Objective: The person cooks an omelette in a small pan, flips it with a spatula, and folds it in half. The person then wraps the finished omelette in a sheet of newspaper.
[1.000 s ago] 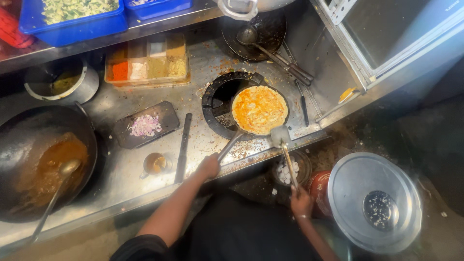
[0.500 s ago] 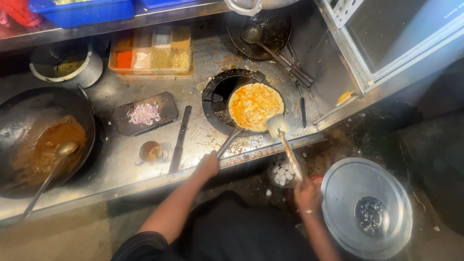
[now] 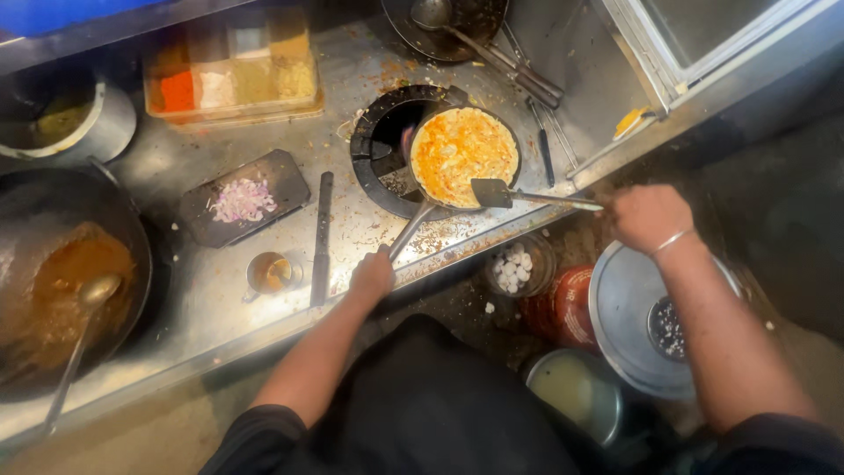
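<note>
The left hand (image 3: pixel 373 274) is closed round the end of the long handle of the small frying pan (image 3: pixel 463 157), fingers wrapped tight on it at the counter's (image 3: pixel 220 290) near edge. The pan itself sits ahead of those fingers and to their right, over the dark round burner opening (image 3: pixel 387 145), and holds a flat orange-yellow omelette (image 3: pixel 462 151) that fills it nearly rim to rim. The right hand (image 3: pixel 651 215) is clenched on the far end of a spatula (image 3: pixel 492 193) — its dark blade lies at the pan's near rim, well to the left of those fingers, seemingly just touching the edge of the egg.

To do this step well, I judge the left hand should keep the pan level and centred over the burner, so the egg does not slide to one side. The blade wants to go in low and flat, under the edge rather than into it, since a thin omelette tears easily. The spatula's handle is long and held at its tip, so small wrist moves will swing the blade a good deal — gentle is better.

Left of the left fingers lie a dark knife (image 3: pixel 321 237), a small cup (image 3: pixel 269 273) and a tray of chopped onion (image 3: pixel 242 200).
</note>
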